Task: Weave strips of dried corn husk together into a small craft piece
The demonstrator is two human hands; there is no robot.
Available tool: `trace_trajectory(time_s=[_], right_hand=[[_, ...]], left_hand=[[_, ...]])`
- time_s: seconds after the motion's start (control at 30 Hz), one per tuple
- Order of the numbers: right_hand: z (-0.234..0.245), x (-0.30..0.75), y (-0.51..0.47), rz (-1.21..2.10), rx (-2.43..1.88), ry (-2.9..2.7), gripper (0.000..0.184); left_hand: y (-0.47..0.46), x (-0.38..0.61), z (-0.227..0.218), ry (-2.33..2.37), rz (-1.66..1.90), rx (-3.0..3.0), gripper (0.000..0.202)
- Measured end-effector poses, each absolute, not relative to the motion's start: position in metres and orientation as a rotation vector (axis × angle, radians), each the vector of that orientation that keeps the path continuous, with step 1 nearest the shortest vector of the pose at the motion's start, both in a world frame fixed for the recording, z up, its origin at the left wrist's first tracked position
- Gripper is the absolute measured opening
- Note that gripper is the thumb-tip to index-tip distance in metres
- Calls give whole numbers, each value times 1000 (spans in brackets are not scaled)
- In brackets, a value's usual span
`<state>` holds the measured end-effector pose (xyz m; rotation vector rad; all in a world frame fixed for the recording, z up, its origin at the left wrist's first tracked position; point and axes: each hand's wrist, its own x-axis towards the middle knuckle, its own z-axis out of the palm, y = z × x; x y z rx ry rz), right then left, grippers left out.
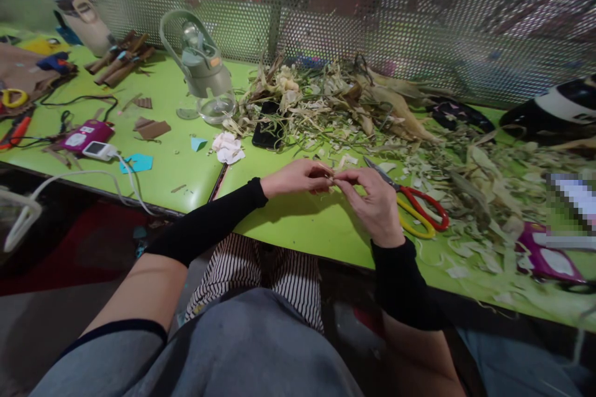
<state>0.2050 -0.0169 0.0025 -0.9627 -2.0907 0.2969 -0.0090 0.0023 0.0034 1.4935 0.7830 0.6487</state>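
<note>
My left hand (302, 176) and my right hand (372, 198) meet over the green table, with fingertips pinched together. Between them is a small pale piece (331, 179), mostly hidden by the fingers; its kind cannot be made out. Scissors (421, 211) with one red and one yellow handle lie just right of my right hand, blades pointing away. Beyond both hands spreads a heap of dry, husk-like plant scraps (326, 111). A black phone (269, 126) lies at the heap's left edge, partly covered by strands.
Left of the heap stand a clear bottle with a green lid (207, 77) and crumpled tissue (228, 147). A purple device (88, 135) with a white cable lies farther left, another purple device (549, 254) at right. A perforated metal screen (326, 18) closes off the back.
</note>
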Motion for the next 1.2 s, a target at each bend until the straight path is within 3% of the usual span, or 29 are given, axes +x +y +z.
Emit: trace_trajectory(time_s=[0.3, 0.6, 1.2], right_hand=[[1, 209, -14, 440, -1002, -2154, 13], [4, 210, -15, 455, -1008, -2187, 12], [-9, 211, -16, -49, -955, -2368, 14]], left_hand=[[0, -6, 6, 871, 623, 1885, 15], [-1, -1, 2, 966, 597, 1803, 19], [2, -7, -3, 847, 542, 1745, 14]])
